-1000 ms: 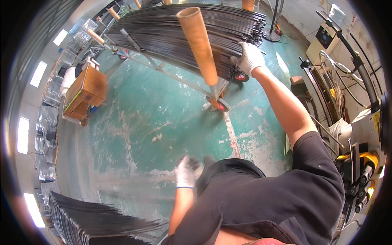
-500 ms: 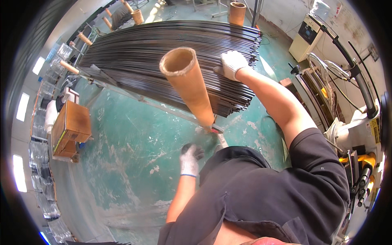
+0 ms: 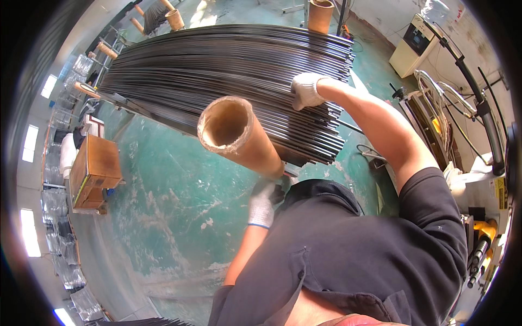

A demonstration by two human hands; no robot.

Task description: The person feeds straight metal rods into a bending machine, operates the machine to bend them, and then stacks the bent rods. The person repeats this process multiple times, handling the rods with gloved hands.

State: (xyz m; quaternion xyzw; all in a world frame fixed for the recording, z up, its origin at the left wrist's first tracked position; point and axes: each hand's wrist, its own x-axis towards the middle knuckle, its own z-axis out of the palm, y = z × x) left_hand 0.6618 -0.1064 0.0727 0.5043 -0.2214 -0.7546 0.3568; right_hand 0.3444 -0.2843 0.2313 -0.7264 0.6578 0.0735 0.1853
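Observation:
Long thin black rods (image 3: pixel 217 70) lie side by side in a wide bundle across a rack, their uneven ends toward the right. My right hand (image 3: pixel 307 91), in a white knit glove, is on top of the rods near those ends. Its fingers are curled down; what they grip, if anything, is hidden beneath the hand. A thick brown cardboard tube (image 3: pixel 255 141) rises at the near side of the bundle, its open mouth toward me. Low beside the tube's base is my left hand (image 3: pixel 262 202), in a white glove with dark fingers; motion smears its fingers.
Another brown tube (image 3: pixel 321 17) stands behind the bundle. At left is a brown wooden cabinet (image 3: pixel 97 165) on the green floor (image 3: pixel 168 217). A water dispenser (image 3: pixel 414 46) and a machine with a black bar and hoses (image 3: pixel 443 92) stand at right.
My left hand has moved up and right, closer to the tube's base. My right hand has curled more and stays over the rods. A rod now sticks out past the right ends. The view has shifted.

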